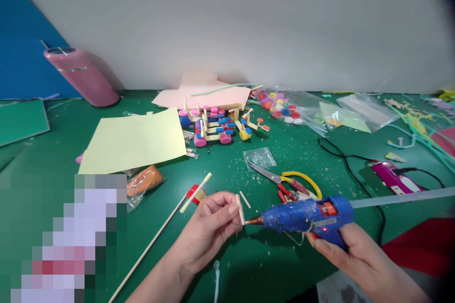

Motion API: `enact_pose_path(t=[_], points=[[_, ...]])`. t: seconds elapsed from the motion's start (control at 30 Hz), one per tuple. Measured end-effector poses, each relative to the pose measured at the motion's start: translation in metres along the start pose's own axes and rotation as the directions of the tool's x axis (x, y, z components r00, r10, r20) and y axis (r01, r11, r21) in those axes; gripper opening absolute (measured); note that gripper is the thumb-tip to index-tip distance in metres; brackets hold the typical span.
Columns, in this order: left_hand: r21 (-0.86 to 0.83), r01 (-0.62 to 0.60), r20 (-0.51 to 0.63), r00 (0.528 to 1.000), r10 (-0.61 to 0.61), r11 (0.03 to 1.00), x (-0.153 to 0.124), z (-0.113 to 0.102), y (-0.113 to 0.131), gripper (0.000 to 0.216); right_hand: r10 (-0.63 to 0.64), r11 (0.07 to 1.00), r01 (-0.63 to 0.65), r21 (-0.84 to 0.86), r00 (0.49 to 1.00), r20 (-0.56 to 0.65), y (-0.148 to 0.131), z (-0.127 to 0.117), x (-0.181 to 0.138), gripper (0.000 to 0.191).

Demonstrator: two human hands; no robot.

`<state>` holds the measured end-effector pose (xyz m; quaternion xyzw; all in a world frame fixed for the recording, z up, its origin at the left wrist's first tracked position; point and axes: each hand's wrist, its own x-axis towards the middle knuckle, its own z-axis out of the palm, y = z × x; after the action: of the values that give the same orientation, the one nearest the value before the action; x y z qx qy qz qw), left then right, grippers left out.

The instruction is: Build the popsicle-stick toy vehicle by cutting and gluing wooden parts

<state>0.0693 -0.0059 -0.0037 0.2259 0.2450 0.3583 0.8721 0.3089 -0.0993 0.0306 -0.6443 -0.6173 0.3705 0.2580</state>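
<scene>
My left hand (213,220) pinches a short pale stick piece (241,209) upright between thumb and fingers. My right hand (350,251) grips a blue hot glue gun (308,217), a clear glue stick jutting out of its back. The gun's nozzle tip touches the lower end of the stick piece. Both hands hover just above the green table (291,170), near its front edge. A second short stick piece (245,199) lies on the table just behind the one I hold.
Scissors with red and yellow handles (287,184) lie behind the gun. A long wooden dowel (152,241), yellow paper sheet (137,141), small craft cars with bottle-cap wheels (216,128), a bag of coloured caps (280,104), a pink bottle (81,75) and a black cord (348,161) surround them.
</scene>
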Motion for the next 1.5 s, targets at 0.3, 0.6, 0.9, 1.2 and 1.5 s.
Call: enact_pose_path(t=[0.3, 0.6, 0.9, 1.2, 1.5], points=[[-0.001, 0.021, -0.003, 1.0, -0.021, 1.0, 0.0, 0.001, -0.002, 0.01, -0.025, 0.999, 0.023, -0.044, 0.999, -0.035, -0.009, 0.0, 0.003, 0.027], [0.006, 0.024, -0.011, 1.0, -0.024, 1.0, 0.0, 0.001, -0.001, 0.012, -0.066, 0.995, 0.063, -0.076, 0.997, -0.043, -0.006, 0.001, 0.003, 0.02], [0.003, 0.006, 0.003, 1.0, -0.006, 1.0, 0.0, 0.001, -0.002, 0.011, -0.059, 0.994, 0.059, -0.094, 0.998, 0.005, -0.001, -0.003, -0.003, 0.017], [0.019, 0.009, -0.02, 1.0, -0.009, 1.0, 0.0, 0.004, 0.0, 0.013, -0.037, 0.998, 0.035, -0.061, 0.999, -0.03, -0.003, -0.002, -0.003, 0.019], [0.014, 0.009, 0.0, 1.0, -0.009, 1.0, -0.001, 0.002, -0.002, 0.011, -0.05, 0.996, 0.051, -0.074, 0.999, 0.016, -0.001, -0.001, -0.001, 0.022]])
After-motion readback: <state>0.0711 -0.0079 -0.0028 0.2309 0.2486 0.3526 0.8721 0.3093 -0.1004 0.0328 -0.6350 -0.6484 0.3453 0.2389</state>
